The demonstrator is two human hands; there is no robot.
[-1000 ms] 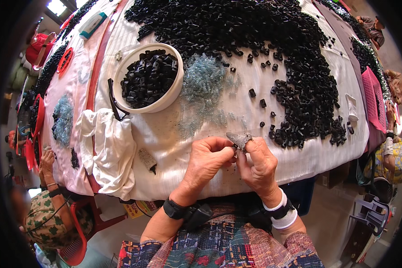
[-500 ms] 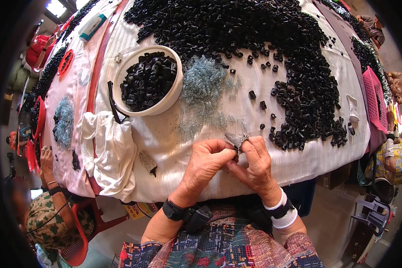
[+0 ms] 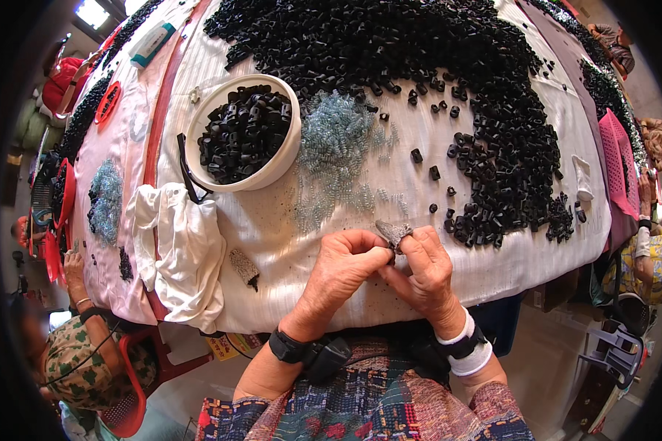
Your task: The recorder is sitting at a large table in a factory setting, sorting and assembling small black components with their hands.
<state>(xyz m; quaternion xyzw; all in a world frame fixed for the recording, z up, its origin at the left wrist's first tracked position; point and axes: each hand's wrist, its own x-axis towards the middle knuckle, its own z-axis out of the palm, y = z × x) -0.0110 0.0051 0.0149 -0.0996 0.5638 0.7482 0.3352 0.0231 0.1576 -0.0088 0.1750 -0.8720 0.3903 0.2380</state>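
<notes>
My left hand and my right hand meet above the near part of the table, fingertips pinched together. Between them a small black plastic part shows only slightly; the fingers hide most of it. A grey speckled fabric finger sleeve sits at the end of my right index finger, its tip pointing left. Just beyond my hands lies a pile of clear bluish small springs, with loose ones straggling toward me. A similar speckled sleeve with a dark end lies left of my left hand.
A white tub of black parts stands left of the springs. A large heap of black plastic parts spreads across the back and right. A crumpled white cloth lies at left. Co-workers sit around; a pink basket is at right.
Both hands have shifted very slightly to the right, still pinched together. A co-worker's hand at the far left has moved slightly.
</notes>
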